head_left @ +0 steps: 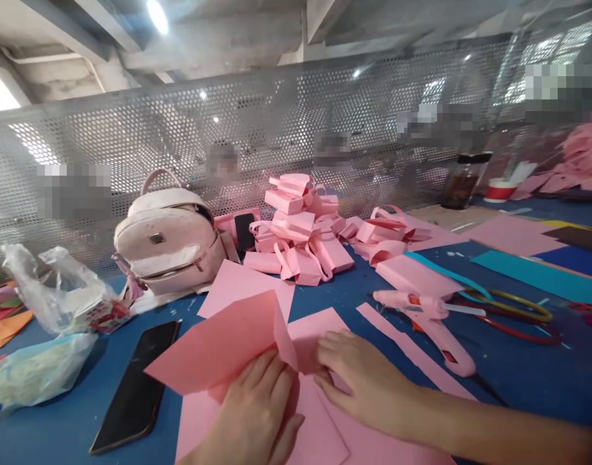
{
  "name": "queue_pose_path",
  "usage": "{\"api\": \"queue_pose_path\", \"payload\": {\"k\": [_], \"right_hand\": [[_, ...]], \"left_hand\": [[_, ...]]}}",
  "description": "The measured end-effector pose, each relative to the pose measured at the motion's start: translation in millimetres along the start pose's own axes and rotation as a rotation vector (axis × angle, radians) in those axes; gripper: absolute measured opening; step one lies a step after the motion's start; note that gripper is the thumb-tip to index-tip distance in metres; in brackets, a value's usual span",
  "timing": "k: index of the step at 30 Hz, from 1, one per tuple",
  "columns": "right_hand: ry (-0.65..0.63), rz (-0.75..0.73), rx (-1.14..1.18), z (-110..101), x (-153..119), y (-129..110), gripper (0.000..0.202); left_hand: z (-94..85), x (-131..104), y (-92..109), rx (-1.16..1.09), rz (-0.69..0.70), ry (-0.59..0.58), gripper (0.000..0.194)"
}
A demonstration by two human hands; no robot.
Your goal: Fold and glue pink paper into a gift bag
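Note:
A folded sheet of pink paper (228, 342) stands partly raised in front of me, its large left panel tilted up and a crease near its right end. Inside the fold, my left hand (260, 413) presses with flat fingers, thumb apart; the fingertips are partly hidden by the paper. My right hand (357, 374) has its fingers curled over the right end of that paper, thumb beneath. Under both hands lie more flat pink sheets (320, 429). To the right, a pink glue gun (429, 316) with a glue stick rests near a narrow pink paper strip (397, 336).
A pile of pink paper bags (300, 226) stands behind, beside a pale backpack (167, 239). At left lie a black phone (138, 384) and plastic bags (39, 371). Yellow and red rings (519, 307) and blue paper (543, 274) are at right. Perforated metal panels (257, 129) border the table.

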State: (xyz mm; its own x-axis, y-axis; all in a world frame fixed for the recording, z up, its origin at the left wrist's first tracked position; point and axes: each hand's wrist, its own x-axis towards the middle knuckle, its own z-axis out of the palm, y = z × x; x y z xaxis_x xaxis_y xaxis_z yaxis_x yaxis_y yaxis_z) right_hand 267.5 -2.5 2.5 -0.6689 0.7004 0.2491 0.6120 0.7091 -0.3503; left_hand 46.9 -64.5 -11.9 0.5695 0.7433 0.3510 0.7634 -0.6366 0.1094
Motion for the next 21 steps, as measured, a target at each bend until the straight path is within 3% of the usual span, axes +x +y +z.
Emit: {"api": "queue_pose_path", "payload": {"k": [8,15,21], "right_hand": [[-0.009,-0.049,0.046,7,6,3,0.010],[0.137,-0.262,0.049,2,1,1,0.023],[0.026,-0.412,0.018,-3,-4,0,0.024]], "left_hand": [[8.8,0,-9,0.061,0.011,-0.061,0.040],[13.6,-3,-12,0.098,0.017,-0.072,0.047],[14.9,-3,-14,0.159,0.068,0.002,0.047]]}}
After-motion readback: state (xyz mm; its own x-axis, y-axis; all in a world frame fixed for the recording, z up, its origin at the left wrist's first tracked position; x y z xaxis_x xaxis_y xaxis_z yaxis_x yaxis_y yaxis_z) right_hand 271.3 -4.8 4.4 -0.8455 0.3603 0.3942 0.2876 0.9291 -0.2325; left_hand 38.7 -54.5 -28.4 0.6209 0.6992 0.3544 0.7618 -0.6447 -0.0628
